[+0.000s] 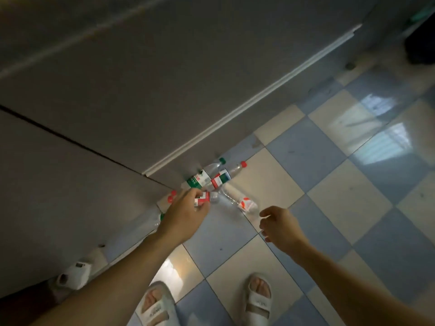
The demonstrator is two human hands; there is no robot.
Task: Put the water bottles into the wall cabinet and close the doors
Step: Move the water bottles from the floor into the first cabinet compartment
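Several plastic water bottles lie in a heap on the tiled floor at the foot of a grey cabinet (pixel 122 95). A green-label bottle (pixel 200 179) and a red-and-blue-label bottle (pixel 222 178) lie side by side, caps pointing up-right. A clear bottle with an orange label (pixel 244 203) lies to their right. My left hand (pixel 184 214) reaches down and its fingers curl round a red-label bottle (pixel 204 200). Partly hidden under that hand and wrist lie two more bottles, one red-capped (pixel 172 196). My right hand (pixel 279 225) hovers just right of the heap, fingers loosely curled, holding nothing.
Grey cabinet fronts fill the upper left, with a dark seam between two panels and a pale strip along the base. Blue and cream floor tiles (pixel 329 184) spread to the right. My feet in white slippers (pixel 257 300) stand below. A white object (pixel 74 275) lies at the lower left.
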